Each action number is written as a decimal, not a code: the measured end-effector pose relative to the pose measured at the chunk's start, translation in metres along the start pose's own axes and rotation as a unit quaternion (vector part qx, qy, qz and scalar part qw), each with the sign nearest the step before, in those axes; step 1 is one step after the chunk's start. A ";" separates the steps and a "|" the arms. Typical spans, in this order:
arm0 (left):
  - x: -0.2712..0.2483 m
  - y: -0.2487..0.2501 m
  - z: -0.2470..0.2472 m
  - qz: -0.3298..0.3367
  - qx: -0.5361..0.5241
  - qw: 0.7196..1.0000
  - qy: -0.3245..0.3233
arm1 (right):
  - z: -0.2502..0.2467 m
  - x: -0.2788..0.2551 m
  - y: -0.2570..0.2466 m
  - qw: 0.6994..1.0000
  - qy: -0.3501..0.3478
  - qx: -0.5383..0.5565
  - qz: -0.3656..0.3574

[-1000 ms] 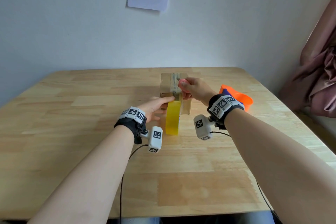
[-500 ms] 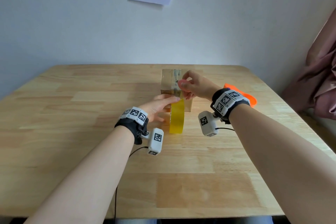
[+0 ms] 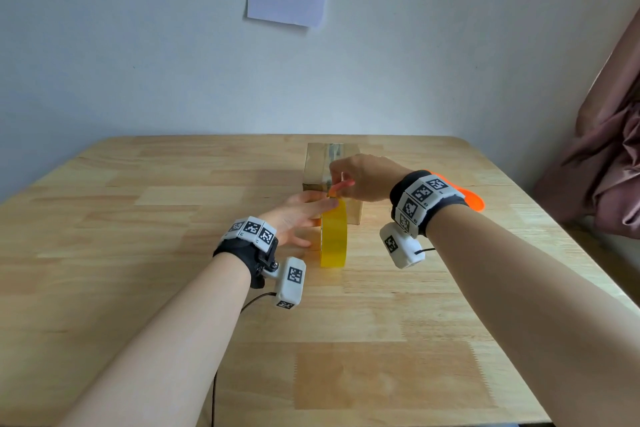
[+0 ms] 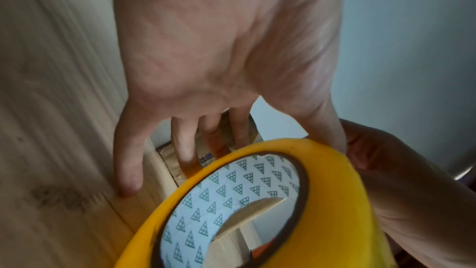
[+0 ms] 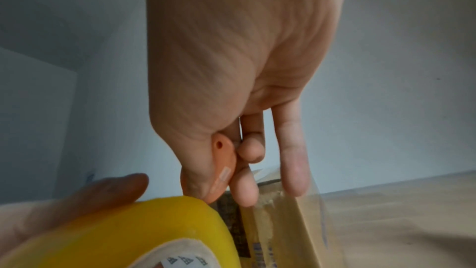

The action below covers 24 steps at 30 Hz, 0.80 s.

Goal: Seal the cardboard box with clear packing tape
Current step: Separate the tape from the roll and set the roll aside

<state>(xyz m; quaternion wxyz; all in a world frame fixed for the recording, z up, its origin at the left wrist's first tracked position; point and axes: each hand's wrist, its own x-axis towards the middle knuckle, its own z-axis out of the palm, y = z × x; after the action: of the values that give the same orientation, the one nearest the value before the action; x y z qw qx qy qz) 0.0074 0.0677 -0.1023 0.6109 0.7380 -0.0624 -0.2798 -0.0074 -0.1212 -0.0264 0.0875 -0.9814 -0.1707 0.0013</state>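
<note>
The box sits mid-table toward the far edge, and there's a strip of tape already running down the middle of its top. The yellow tape roll stands on edge just in front of it, right up against the near face. Left hand has its fingers stretched out nearly straight, tips resting on top of the roll to steady it, nothing gripped. Right hand is pinched tight on a small orange cutter, thumb and fingers curled round it, and its tip is down at the stretch of tape between roll and box. In the right wrist view clear film hangs down the box's near face. So the seam looks covered, and I'd judge the job is late on: what's left is slicing the strip free and smoothing the tail down onto the cardboard. An orange thing lies behind the right wrist; I can't tell what it is.
</note>
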 end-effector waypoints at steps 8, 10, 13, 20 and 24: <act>-0.001 0.000 -0.002 0.010 -0.020 1.000 -0.009 | -0.005 0.008 -0.012 0.998 -0.018 -0.061 0.002; -0.001 0.000 -0.003 0.013 -0.022 1.000 -0.011 | -0.005 0.010 -0.014 0.998 -0.023 -0.063 0.007; -0.001 0.001 -0.004 0.012 -0.021 1.000 -0.019 | -0.008 0.013 -0.017 0.997 -0.034 -0.073 0.011; -0.002 0.005 -0.005 0.007 -0.010 1.000 -0.018 | -0.010 0.023 -0.024 0.995 -0.056 -0.084 0.025; -0.002 0.006 -0.004 0.004 -0.007 1.000 -0.017 | -0.013 0.024 -0.026 0.994 -0.071 -0.073 0.032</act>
<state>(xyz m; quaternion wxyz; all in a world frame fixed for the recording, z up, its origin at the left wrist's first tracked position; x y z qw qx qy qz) 0.0092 0.0711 -0.0960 0.6163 0.7284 -0.0737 -0.2902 0.0068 -0.0912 -0.0086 0.0032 -0.9876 -0.1445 0.0610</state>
